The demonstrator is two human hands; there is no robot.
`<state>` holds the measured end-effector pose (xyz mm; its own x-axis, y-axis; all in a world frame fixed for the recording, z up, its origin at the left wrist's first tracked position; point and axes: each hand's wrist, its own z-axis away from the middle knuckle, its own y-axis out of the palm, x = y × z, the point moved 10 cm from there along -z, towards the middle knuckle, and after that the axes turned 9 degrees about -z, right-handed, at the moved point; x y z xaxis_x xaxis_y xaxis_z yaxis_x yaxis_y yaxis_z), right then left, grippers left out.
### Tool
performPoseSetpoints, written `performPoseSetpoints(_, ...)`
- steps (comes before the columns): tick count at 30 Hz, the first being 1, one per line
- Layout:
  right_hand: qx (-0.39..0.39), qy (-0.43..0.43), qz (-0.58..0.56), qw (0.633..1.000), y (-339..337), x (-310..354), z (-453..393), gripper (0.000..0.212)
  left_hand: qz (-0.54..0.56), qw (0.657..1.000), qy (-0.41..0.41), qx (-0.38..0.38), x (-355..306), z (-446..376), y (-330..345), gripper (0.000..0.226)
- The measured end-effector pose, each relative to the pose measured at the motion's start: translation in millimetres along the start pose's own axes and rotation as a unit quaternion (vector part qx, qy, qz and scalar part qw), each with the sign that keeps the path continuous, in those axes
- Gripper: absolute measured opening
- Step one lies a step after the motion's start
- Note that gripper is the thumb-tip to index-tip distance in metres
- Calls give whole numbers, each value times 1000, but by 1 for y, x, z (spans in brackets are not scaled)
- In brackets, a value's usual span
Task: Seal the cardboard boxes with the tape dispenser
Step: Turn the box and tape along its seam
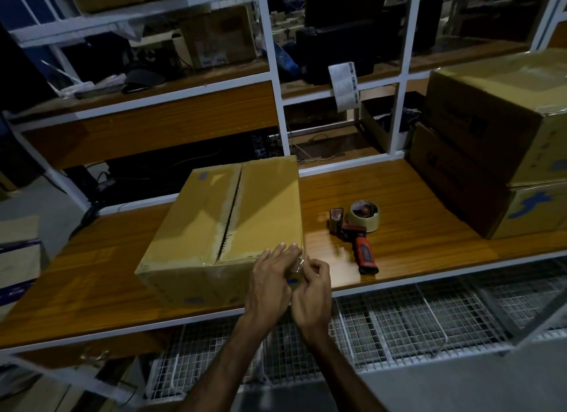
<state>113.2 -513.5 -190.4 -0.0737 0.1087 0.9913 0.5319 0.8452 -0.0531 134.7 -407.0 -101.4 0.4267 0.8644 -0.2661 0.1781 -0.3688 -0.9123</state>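
Stack of two cardboard boxes [503, 141] at the bench's far right, well apart from both hands. Main cardboard box [227, 224] sits mid-bench on the wooden table [414, 197], flaps closed, centre seam untaped and gapped, old tape residue along it. Tape dispenser [357, 230] lies on its side just right of that box, red handle toward the camera, roll on top, nobody holding it. Left hand [270, 283] lies flat, fingers straight, on the box's near right corner. Right hand [313, 292] beside it pinches a clear tape scrap [298, 266] at that corner.
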Motion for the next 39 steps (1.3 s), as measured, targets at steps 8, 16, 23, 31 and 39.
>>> performPoseSetpoints(8, 159, -82, 135, 975, 2, 10, -25, 31, 19, 997, -42, 55, -2, 0, -19, 86)
performPoseSetpoints(16, 147, -96, 166, 970, -9, 28, -34, 28, 48, 992, -76, 93, 3, 3, -13, 90)
performPoseSetpoints(23, 111, -103, 100, 983, -13, 32, -36, 64, 63, 991, -71, 92, 15, -2, 0, 95)
performPoseSetpoints(31, 121, -405, 248, 872, -6, 78, -8, 50, 197, 974, -99, 47, 31, 0, -8, 69)
performPoseSetpoints(39, 133, -388, 281, 868, 1, 60, -8, 25, 285, 954, -91, -9, 45, -5, -22, 55)
